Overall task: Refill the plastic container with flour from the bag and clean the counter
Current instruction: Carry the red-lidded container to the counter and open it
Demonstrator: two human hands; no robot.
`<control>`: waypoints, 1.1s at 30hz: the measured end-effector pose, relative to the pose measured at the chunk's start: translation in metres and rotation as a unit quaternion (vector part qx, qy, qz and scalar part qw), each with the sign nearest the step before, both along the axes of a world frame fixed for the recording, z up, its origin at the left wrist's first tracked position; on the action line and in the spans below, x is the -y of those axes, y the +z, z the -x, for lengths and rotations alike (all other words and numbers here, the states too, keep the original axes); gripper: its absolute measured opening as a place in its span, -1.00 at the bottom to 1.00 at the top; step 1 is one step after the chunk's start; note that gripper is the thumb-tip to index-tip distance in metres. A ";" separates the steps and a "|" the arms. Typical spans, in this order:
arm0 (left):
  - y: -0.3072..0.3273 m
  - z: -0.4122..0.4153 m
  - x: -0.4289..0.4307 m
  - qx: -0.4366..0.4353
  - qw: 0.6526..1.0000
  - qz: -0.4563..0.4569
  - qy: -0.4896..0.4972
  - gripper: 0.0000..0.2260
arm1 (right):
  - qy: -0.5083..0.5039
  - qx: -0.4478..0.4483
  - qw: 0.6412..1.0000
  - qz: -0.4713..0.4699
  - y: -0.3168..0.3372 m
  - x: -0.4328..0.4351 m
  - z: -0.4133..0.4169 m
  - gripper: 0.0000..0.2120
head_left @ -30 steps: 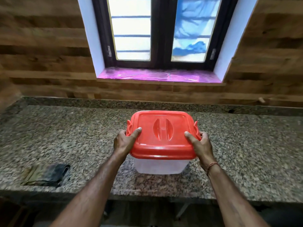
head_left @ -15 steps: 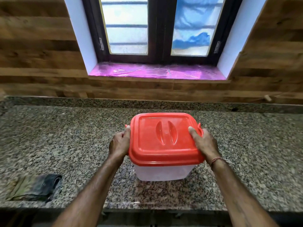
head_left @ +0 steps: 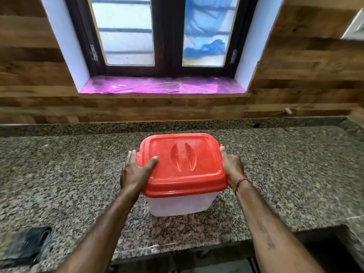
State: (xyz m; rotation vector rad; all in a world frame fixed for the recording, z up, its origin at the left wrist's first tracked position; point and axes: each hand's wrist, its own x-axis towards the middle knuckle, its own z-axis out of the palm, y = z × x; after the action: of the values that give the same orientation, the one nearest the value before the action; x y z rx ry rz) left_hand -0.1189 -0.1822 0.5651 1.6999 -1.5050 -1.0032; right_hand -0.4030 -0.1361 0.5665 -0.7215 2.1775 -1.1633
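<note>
No legible text or labels anywhere.

This is a home kitchen. A long speckled granite counter runs along the wall, with a raised granite strip at its back edge. Above it the wall is clad in brown wood-look panels. A dark-framed window with two frosted panes is set in a deep white recess over the counter, and its sill is covered with shiny pink film. A plastic food container with a red lid stands on the counter, and a dark crumpled cloth lies near the counter's front edge at the left.
</note>
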 end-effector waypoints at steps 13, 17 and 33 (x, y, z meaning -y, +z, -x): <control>0.012 0.006 -0.007 -0.070 0.997 -0.019 0.004 -0.14 | 0.027 -0.176 0.983 0.037 0.004 -0.010 -0.008 -0.47; -0.010 -0.001 0.009 -0.046 0.998 -0.037 0.004 0.03 | 0.063 -0.073 0.995 0.009 0.002 -0.019 -0.008 -0.42; 0.016 0.007 -0.007 -0.234 0.970 -0.062 0.011 -0.31 | 0.085 0.028 0.992 0.094 0.014 -0.034 -0.017 -0.38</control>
State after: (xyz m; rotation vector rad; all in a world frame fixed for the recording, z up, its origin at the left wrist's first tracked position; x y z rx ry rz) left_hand -0.1256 -0.1750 0.5816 1.4226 -1.1312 -1.3941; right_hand -0.3864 -0.1020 0.5806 -0.9240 1.9371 -1.2944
